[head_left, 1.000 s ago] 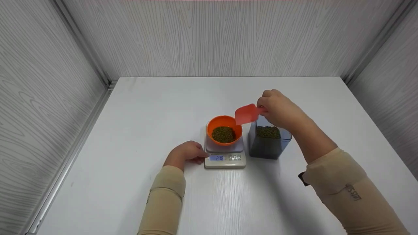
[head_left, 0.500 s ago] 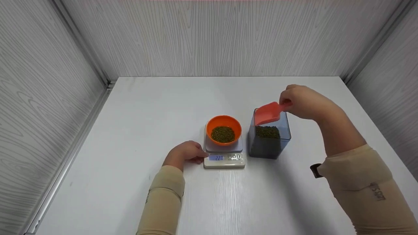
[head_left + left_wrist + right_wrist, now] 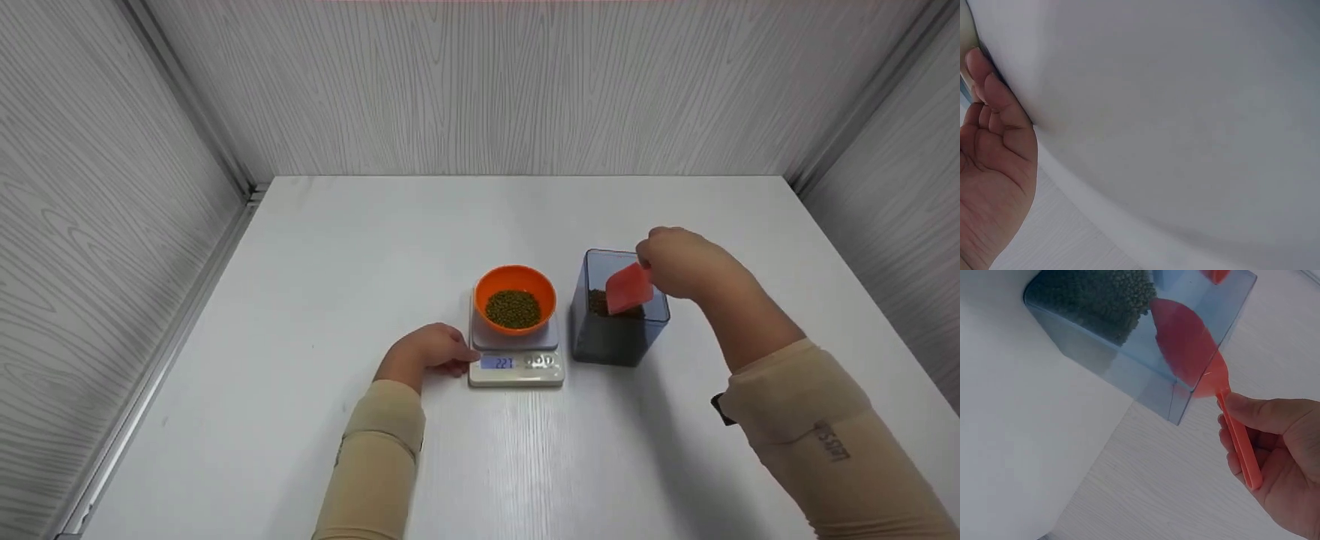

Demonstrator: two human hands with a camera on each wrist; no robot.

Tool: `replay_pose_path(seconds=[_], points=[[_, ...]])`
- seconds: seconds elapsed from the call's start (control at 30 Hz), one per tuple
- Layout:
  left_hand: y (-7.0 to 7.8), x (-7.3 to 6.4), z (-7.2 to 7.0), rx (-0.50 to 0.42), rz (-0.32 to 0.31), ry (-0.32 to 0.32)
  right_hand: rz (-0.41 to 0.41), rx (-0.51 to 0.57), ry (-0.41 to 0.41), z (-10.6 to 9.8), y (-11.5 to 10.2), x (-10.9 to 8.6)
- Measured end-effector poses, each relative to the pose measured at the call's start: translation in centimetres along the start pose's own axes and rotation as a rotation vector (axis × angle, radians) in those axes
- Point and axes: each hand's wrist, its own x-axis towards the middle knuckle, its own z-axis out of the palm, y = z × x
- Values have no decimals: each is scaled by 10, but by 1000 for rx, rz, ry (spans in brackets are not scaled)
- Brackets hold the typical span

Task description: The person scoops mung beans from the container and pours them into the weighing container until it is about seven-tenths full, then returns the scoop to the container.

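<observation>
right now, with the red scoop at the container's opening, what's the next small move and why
Probably ease the right hand down so the red scoop dips into the green grains in the translucent container: it slants at the opening, close to the grains, and none show on it.

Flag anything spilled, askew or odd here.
No obvious spill or damage; the orange bowl sits upright on the scale. One oddity: the left hand is at the scale's left edge beside the lit display, apparently touching. If it presses, the reading could be off.
</observation>
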Motion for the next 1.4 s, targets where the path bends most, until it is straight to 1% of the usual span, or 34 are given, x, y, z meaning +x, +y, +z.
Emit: replay_pose_path(seconds=[0.1, 0.17, 0.27, 0.37, 0.43, 0.53, 0.67, 0.87, 1.0, 1.07, 1.17, 1.4], points=[[0, 1, 0, 5, -1, -1, -7, -89, 14, 4, -4, 3], [0, 1, 0, 12, 7, 0, -30, -173, 49, 8, -4, 4], [1, 1, 1, 4, 12, 3, -95, -317, 99, 17, -2, 8], [1, 1, 2, -3, 8, 4, -173, -437, 114, 26, -1, 12], [2, 0, 2, -8, 6, 1, -212, -482, 113, 32, -1, 14], [3, 0, 2, -3, 13, 0, -244, -502, 107, 38, -3, 15], [3, -1, 2, -21, 23, -9, -256, -455, 101, 41, -4, 14], [2, 1, 2, -41, 24, -11, -214, -312, 30, 46, 4, 11], [3, 0, 2, -31, 11, -5, -181, -179, 8, 48, 11, 12], [3, -1, 1, -30, 7, -1, -176, -97, 10, 49, 13, 12], [2, -1, 1, -26, 6, 2, -189, -9, 19, 50, 15, 13], [2, -1, 1, -19, 7, -2, -245, 84, 40, 52, 16, 13]])
